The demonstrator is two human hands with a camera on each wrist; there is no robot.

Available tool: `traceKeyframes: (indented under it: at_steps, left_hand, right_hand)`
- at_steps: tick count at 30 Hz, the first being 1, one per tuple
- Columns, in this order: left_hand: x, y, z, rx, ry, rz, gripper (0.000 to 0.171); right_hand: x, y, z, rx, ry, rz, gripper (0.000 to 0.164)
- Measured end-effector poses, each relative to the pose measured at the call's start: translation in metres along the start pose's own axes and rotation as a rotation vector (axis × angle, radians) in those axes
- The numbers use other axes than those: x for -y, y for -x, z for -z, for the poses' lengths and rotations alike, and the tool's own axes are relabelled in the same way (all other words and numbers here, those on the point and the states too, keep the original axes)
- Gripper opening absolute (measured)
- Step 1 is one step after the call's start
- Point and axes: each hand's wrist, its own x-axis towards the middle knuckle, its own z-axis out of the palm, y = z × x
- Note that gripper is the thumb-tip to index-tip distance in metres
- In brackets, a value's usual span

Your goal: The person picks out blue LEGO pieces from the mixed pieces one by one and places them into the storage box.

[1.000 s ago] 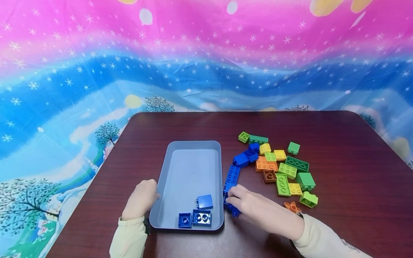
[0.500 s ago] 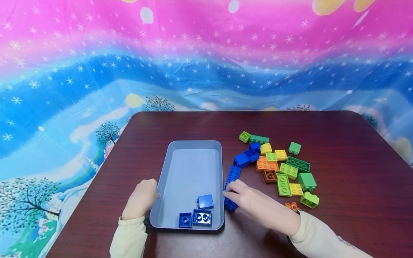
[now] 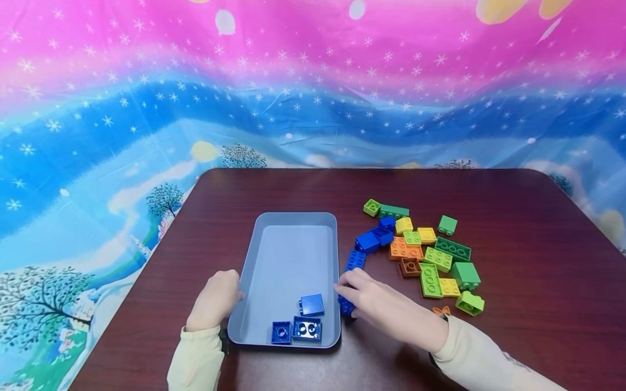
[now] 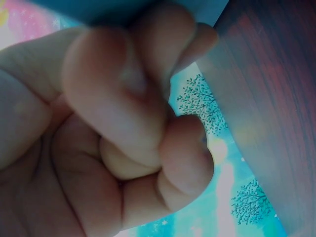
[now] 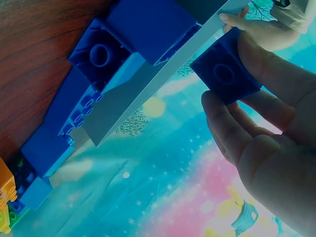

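Observation:
My right hand (image 3: 376, 298) is beside the right wall of the grey tray (image 3: 274, 255). Between its thumb and fingers it pinches a square blue toy brick (image 5: 224, 71), whose hollow underside with one ring faces the right wrist camera. More blue bricks (image 3: 356, 259) form a line along the tray, partly covered by this hand. Across the tray, my left hand (image 3: 215, 298) holds the left rim, fingers curled; the left wrist view shows the bent thumb (image 4: 113, 89) close up. Inside the tray's near right corner lie a blue brick (image 3: 311, 305), a four-hole blue brick (image 3: 307, 329) and a smaller one (image 3: 281, 332).
To the right lies a loose group of green bricks (image 3: 452, 248), yellow bricks (image 3: 426, 235), orange bricks (image 3: 398, 247) and a brown brick (image 3: 411, 266). An orange flower piece (image 3: 441, 310) shows partly past the right forearm. A printed cloth (image 3: 313, 81) hangs behind the dark table (image 3: 528, 228).
My right hand has slid slightly left, closer to the tray's right wall, along the blue bricks. The left hand stays at the rim, and the bricks in the tray lie as before.

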Motion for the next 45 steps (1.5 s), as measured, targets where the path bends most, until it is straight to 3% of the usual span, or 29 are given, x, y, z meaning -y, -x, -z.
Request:
traceKeyframes:
  at_steps: [8, 18, 27, 45]
  left_hand:
    - [-0.001, -0.001, 0.000, -0.006, -0.013, -0.013, 0.025]
    - [0.001, -0.001, -0.001, -0.004, -0.012, -0.016, 0.026]
    - [0.002, -0.001, -0.002, -0.013, -0.014, -0.021, 0.025]
    - [0.001, -0.001, -0.001, -0.019, -0.008, -0.028, 0.027]
  right_hand:
    - [-0.001, -0.006, -0.004, -0.034, 0.000, 0.016, 0.048]
    - [-0.003, -0.013, -0.009, -0.068, 0.034, 0.067, 0.043]
    - [-0.003, -0.022, -0.012, -0.050, 0.033, 0.034, 0.032]
    - [-0.009, -0.044, -0.023, -0.071, 0.055, 0.015, 0.035]
